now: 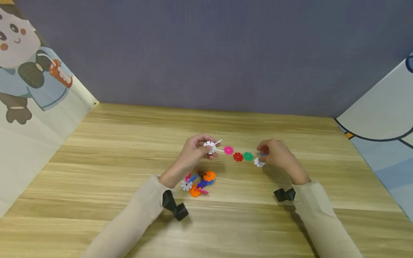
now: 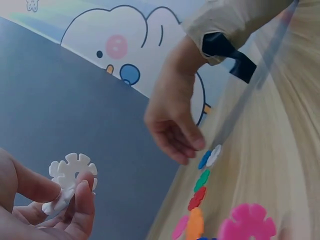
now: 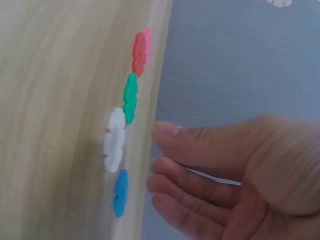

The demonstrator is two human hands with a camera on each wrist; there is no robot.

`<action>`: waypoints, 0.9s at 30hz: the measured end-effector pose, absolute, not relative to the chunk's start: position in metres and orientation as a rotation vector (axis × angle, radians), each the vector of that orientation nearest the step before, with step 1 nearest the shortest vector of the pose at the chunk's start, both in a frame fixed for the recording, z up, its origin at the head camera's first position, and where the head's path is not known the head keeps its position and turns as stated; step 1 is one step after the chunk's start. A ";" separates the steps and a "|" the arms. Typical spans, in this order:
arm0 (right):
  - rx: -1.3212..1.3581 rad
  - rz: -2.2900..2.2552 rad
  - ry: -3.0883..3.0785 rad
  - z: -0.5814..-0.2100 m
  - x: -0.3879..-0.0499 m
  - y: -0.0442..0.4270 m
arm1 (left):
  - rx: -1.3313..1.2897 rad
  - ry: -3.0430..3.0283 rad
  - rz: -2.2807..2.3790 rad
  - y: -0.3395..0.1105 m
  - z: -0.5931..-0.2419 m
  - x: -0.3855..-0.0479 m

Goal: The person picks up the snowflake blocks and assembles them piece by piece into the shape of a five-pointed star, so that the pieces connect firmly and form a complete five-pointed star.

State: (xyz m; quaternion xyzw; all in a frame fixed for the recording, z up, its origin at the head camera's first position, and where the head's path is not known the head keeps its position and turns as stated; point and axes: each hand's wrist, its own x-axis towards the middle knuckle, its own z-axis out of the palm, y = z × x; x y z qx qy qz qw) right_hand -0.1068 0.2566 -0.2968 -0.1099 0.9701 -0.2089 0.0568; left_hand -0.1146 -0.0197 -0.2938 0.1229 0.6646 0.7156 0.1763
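Observation:
My left hand [image 1: 195,152] pinches several white slotted snowflake discs [image 2: 77,162] joined together, with the thumb against one. The assembly is held up off the table; other white discs in it stick out edge-on to the right. My right hand [image 1: 278,156] hovers at the right end of a line of loose discs, fingers loosely bent and nothing between them. Below and beside it lie a blue disc [image 3: 121,194] and a white disc [image 3: 115,142]. Farther along are a green disc [image 1: 248,156], a red disc [image 1: 238,157] and a pink disc [image 1: 228,150].
A small heap of discs lies near my left forearm, with an orange disc [image 1: 209,176], a white disc [image 1: 186,185], and blue and pink ones. The wooden table [image 1: 129,136] meets a grey panel [image 1: 209,57] at the back. Cartoon-printed panels stand at both sides.

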 end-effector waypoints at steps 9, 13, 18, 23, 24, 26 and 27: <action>-0.302 -0.581 2.884 -0.303 -0.108 0.258 | 0.424 1.890 2.067 -0.030 -0.287 -0.118; -0.261 -0.554 2.842 -0.304 -0.109 0.257 | 0.416 1.879 2.083 -0.033 -0.284 -0.119; -0.231 -0.537 2.801 -0.305 -0.109 0.256 | 0.417 1.873 2.085 -0.036 -0.280 -0.120; -0.240 -0.533 2.807 -0.305 -0.109 0.257 | 0.395 1.830 2.106 -0.038 -0.277 -0.120; -0.243 -0.529 2.808 -0.306 -0.109 0.257 | 0.392 1.822 2.110 -0.038 -0.276 -0.120; -0.246 -0.521 2.813 -0.306 -0.109 0.257 | 0.388 1.803 2.115 -0.038 -0.276 -0.120; -0.245 -0.516 2.815 -0.306 -0.108 0.257 | 0.386 1.788 2.119 -0.038 -0.276 -0.120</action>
